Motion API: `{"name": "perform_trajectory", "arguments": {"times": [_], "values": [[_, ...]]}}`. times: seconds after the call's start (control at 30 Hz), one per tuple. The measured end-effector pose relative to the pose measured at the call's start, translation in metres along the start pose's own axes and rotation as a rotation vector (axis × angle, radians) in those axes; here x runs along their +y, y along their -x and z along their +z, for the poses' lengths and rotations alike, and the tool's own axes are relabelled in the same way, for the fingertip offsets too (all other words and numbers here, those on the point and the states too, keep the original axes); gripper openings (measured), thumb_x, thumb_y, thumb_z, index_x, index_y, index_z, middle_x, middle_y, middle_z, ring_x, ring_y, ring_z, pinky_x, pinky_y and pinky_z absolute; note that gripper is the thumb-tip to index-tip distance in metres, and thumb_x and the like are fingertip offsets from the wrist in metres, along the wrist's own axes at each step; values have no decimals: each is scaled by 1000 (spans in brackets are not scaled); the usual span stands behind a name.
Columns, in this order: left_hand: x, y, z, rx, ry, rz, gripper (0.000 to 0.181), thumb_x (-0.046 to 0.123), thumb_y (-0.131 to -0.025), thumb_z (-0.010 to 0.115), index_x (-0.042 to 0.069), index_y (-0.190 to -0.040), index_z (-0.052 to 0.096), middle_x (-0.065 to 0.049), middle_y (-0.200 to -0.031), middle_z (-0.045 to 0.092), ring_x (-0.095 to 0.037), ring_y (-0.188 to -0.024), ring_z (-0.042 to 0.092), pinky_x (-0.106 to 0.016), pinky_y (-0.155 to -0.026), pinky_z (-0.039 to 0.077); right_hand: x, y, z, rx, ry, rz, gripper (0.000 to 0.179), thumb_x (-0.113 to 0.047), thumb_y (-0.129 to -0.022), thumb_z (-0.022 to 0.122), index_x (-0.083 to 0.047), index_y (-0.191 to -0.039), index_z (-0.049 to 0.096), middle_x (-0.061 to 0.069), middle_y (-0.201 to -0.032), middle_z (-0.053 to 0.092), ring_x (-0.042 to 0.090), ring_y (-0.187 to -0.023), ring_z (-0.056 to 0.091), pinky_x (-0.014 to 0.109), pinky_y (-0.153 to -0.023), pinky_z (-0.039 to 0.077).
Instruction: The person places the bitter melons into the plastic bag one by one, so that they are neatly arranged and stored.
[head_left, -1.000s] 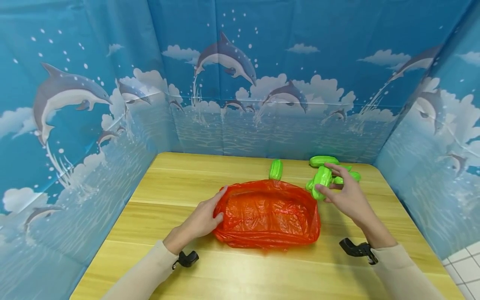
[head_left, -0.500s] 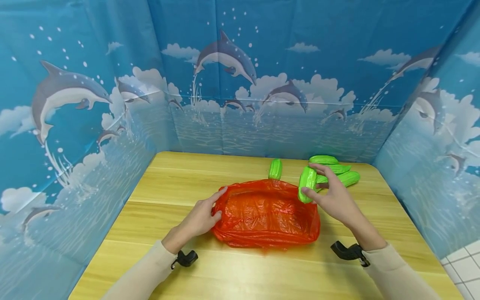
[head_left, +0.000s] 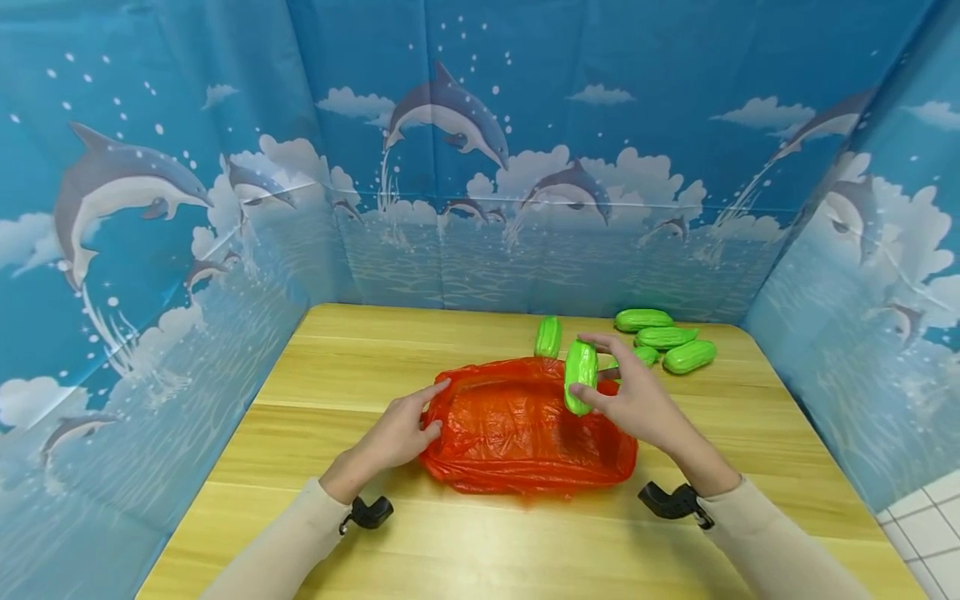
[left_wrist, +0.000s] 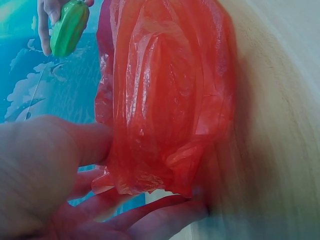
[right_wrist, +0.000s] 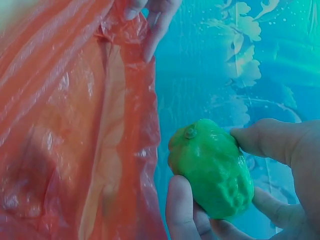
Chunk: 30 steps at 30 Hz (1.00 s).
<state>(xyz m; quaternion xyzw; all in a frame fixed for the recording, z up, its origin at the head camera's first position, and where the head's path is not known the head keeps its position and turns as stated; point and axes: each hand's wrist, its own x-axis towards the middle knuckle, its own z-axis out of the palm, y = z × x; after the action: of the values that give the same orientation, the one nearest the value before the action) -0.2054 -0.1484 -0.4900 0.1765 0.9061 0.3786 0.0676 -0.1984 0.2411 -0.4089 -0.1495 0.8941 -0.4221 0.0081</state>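
Observation:
My right hand (head_left: pixel 633 402) holds a green bitter melon (head_left: pixel 580 379) upright between thumb and fingers, over the right part of a red plastic bag (head_left: pixel 502 425). Ridged, bumpy skin and a small round stub at one end show on the melon (right_wrist: pixel 212 170) in the right wrist view. The bag lies in the middle of the table with its wide mouth spread upward. At its left end, my left hand (head_left: pixel 396 429) holds the edge, the thumb on one side and the fingers curled beneath the red film (left_wrist: pixel 160 100), as the left wrist view shows.
Several more green bitter melons (head_left: pixel 663 337) lie in a loose group at the back right of the wooden table (head_left: pixel 360 350). A single one (head_left: pixel 548 337) stands apart behind the bag. Blue dolphin-print curtains (head_left: pixel 450 250) enclose the table's back and sides.
My right hand has carried the bitter melon leftward from the group at the back right to above the bag. The left hand has stayed at the bag's left end.

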Motion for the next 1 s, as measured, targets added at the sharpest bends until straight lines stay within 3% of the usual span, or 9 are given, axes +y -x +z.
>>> {"name": "perform_trajectory", "arguments": {"times": [0.3,0.57,0.67,0.77,0.87,1.0], "values": [[-1,2,0,2,-7,6,77,2,-110,72,10,-181,44,-12,-104,72,-8,-54,40,-21,-55,41,-6,-10,21,-62,-40,-25,81,-19,-108,85,-14,-177,42,28,-177,45,45,-124,76,38,-76,71],[0,2,1,-14,-6,1,77,2,-110,71,8,-181,41,-1,-77,55,-8,-53,42,-21,-53,40,-10,-20,43,-130,-57,-23,84,-21,-107,87,-16,-178,42,27,-174,50,38,-120,77,43,-74,73],[1,2,2,-11,-3,4,77,1,-110,71,8,-181,42,-4,-83,60,-8,-53,42,-21,-54,40,-11,-23,50,-157,-69,-18,84,-22,-108,87,-18,-179,42,26,-175,49,41,-123,78,41,-76,73],[1,1,3,-2,0,7,76,1,-110,72,7,-180,43,-10,-103,73,-8,-54,43,-21,-54,41,-11,-27,57,-187,-68,-23,85,-23,-108,87,-17,-179,41,24,-176,48,43,-126,77,39,-78,71],[2,1,3,2,2,5,76,1,-110,72,7,-180,44,-14,-119,76,-8,-54,43,-21,-54,42,-12,-30,64,-203,-31,-42,85,-26,-108,87,-15,-179,42,21,-178,49,42,-130,74,38,-84,70],[1,2,2,0,-5,-1,76,1,-110,72,7,-180,44,-11,-106,73,-8,-54,44,-21,-54,42,-14,-34,72,-223,12,-71,84,-28,-108,86,-12,-178,43,19,-177,53,42,-137,69,45,-95,68]]}}
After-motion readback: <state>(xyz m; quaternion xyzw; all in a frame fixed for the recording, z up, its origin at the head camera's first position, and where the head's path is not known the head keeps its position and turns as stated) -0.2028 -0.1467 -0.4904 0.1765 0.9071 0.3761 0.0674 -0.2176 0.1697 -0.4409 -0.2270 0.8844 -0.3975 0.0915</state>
